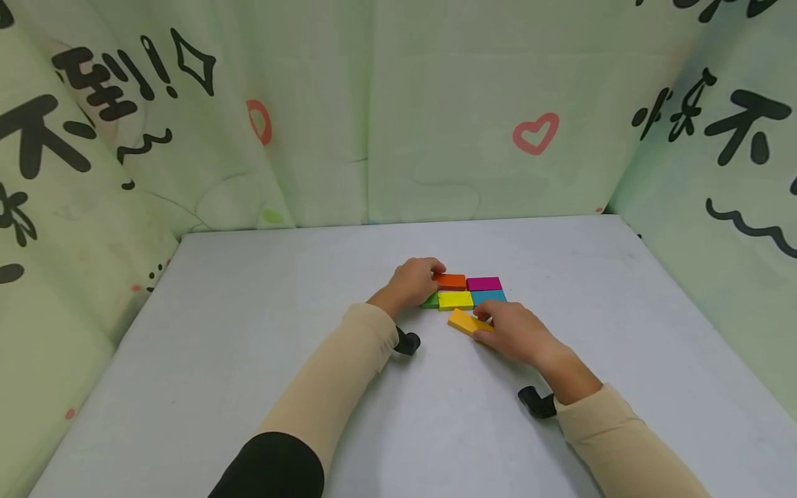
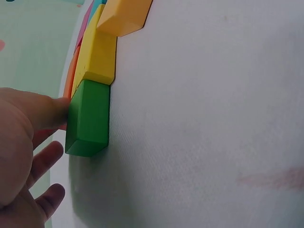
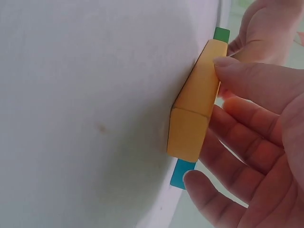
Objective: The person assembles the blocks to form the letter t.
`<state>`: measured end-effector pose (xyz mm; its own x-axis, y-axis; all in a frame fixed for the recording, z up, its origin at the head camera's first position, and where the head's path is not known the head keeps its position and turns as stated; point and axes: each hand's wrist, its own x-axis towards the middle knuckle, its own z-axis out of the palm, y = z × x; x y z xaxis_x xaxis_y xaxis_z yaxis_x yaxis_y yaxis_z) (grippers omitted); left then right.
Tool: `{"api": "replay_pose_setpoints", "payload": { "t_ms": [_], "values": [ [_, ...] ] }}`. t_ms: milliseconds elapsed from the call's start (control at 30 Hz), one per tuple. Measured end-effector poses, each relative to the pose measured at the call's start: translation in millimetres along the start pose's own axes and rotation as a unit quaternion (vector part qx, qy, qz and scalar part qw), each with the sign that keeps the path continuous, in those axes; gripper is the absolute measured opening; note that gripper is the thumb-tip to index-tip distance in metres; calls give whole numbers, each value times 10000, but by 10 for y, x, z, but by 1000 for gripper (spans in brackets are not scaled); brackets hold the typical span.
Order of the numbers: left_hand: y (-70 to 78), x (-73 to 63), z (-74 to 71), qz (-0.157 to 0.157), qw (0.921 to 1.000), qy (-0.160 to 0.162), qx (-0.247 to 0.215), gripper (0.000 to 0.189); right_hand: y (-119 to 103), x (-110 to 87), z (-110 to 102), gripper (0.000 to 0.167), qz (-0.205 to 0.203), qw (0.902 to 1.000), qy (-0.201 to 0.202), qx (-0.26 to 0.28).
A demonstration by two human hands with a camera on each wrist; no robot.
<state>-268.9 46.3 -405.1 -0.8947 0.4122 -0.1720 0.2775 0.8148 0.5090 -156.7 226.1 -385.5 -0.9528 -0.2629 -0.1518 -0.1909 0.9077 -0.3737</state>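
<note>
My left hand is at the left end of the block group, its thumb and index finger around the end of an orange block. Its thumb tip also lies beside the top of a green block in the left wrist view. My right hand pinches a yellow-orange block, thumb on the near side and fingers behind. That block is angled, close in front of a yellow block. Beside the yellow one is a blue block, with a magenta block behind it.
The blocks are on a white table, right of its middle and toward the back. Pale green curtains with dark markings and red hearts hang behind and at both sides. Black wrist mounts sit under the sleeves.
</note>
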Motion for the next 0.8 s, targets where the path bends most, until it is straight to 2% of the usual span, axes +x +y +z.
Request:
{"api": "replay_pose_setpoints", "payload": {
  "t_ms": [367,667,800],
  "values": [
    [2,7,19,-117,9997,126,-201,35,-16,-5,13,40,91,10000,-32,-11],
    [-13,-43,-102,-120,9983,238,-520,36,-2,-34,12,40,138,9999,31,31],
    [-25,-101,-134,-66,9981,162,-594,35,4,-53,16,41,253,9996,-46,88]
  ]
}}
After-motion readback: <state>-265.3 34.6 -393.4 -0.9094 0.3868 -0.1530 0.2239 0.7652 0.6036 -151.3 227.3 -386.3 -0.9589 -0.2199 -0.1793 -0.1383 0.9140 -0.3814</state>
